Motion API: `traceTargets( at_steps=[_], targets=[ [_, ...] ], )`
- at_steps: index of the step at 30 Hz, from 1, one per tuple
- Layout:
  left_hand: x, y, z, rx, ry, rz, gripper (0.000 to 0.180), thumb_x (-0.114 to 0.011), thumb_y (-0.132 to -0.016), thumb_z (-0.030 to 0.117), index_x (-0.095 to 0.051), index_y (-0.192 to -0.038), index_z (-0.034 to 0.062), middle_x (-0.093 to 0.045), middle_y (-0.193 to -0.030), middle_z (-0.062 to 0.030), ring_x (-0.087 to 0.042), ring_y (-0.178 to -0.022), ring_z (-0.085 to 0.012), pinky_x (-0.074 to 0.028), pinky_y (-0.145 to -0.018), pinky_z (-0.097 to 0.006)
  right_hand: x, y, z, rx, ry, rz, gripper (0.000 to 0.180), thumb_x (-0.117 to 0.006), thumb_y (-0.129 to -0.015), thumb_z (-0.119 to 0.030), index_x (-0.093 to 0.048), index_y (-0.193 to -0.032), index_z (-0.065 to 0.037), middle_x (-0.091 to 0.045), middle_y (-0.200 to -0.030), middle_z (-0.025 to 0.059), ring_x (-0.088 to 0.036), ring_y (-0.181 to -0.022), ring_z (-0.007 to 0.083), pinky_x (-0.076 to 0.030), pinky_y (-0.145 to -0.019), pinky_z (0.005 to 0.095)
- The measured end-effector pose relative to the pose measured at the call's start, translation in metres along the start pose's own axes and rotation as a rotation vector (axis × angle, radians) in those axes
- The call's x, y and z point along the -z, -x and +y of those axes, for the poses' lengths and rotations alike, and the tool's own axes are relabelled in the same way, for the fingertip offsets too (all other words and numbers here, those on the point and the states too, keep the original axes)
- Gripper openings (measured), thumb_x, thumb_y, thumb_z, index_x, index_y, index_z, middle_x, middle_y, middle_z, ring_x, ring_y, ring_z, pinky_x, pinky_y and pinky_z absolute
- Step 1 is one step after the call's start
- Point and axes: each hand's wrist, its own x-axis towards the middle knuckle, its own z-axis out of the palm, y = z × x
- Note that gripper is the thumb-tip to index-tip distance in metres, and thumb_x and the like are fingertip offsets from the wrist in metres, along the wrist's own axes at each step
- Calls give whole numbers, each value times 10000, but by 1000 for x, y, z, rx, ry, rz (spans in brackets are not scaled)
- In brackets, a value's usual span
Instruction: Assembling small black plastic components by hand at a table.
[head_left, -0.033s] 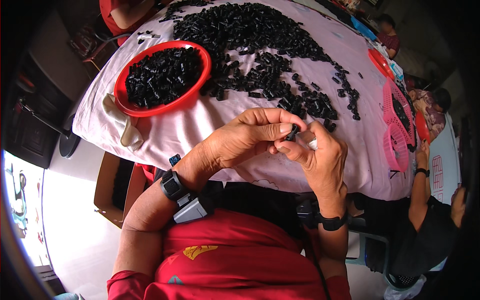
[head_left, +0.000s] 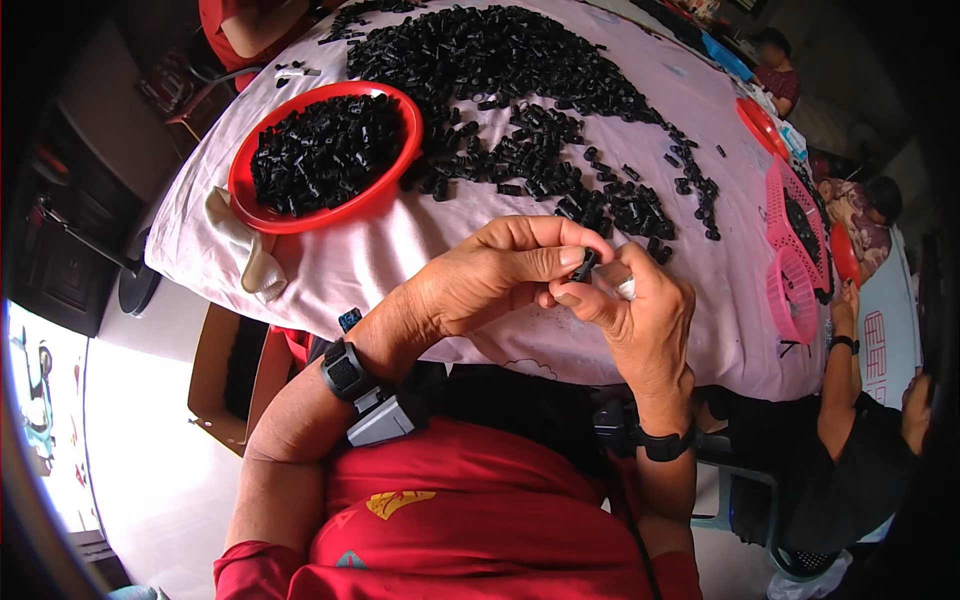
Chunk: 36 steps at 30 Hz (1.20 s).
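Note:
Above the front part of the cloth, my left hand (head_left: pixel 490 270) pinches a small black cylindrical part (head_left: pixel 584 266) between thumb and fingers. My right hand (head_left: pixel 645 315) meets it from the other side, thumb and fingertips closed at the lower end of the same part. Something white (head_left: pixel 626 289) shows at the right fingers; what it is I cannot make out. Just beyond the fingers lie loose black parts (head_left: pixel 635 208) of a similar kind. A red basin (head_left: pixel 240 190) heaped with such black parts stands left of my hands.
A large pile of black parts (head_left: pixel 490 50) covers the far middle of the pink cloth (head_left: pixel 330 270). A whitish rag (head_left: pixel 250 250) hangs by the basin. Pink baskets (head_left: pixel 790 300) stand at the right edge, near other people. A cardboard box (head_left: pixel 205 385) sits below left.

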Motion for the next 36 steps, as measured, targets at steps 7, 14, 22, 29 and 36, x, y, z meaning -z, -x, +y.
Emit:
traceTargets(
  at_steps=[7, 14, 22, 29, 36],
  targets=[
    [0, -1, -1, 3, 6, -3, 306, -595, -945, 198, -601, -1189, 15, -634, -1052, -29, -546, -822, -71, -451, -764, -229, -1, 1, 3, 12, 34, 8, 617, -719, -694, -622, -515, -688, -40, -565, -585, 101, -583, -499, 285, -446, -458, 357],
    [1, -2, -2, 12, 2, 11, 307, -593, -946, 197, -598, -1193, 15, -641, -1016, -27, -556, -819, -75, -457, -770, -230, 0, 0, 2, 1, 84, 3, 631, -706, -686, -643, -512, -681, -43, -568, -582, 100, -592, -498, 281, -454, -455, 358],
    [0, -2, -2, 10, -30, 19, 280, -593, -953, 222, -628, -1180, 62, -624, -909, 43, -535, -771, -27, -439, -682, -179, -2, 1, 3, 14, 93, 7, 625, -706, -682, -644, -534, -695, -43, -581, -595, 95, -603, -517, 276, -457, -464, 357],
    [1, -2, -1, 15, 3, 13, 289, -601, -942, 185, -610, -1176, 15, -634, -974, -7, -534, -777, -59, -446, -725, -218, 0, 0, 3, 29, 92, 13, 619, -700, -691, -640, -535, -697, -43, -577, -595, 100, -596, -518, 280, -451, -468, 361],
    [2, -3, -2, -3, -39, 14, 292, -612, -934, 176, -614, -1167, 1, -606, -918, 12, -507, -753, -63, -426, -703, -220, -3, 2, 7, 14, 72, -24, 636, -692, -697, -654, -530, -688, -39, -566, -584, 101, -587, -510, 285, -449, -470, 359]
  ],
)
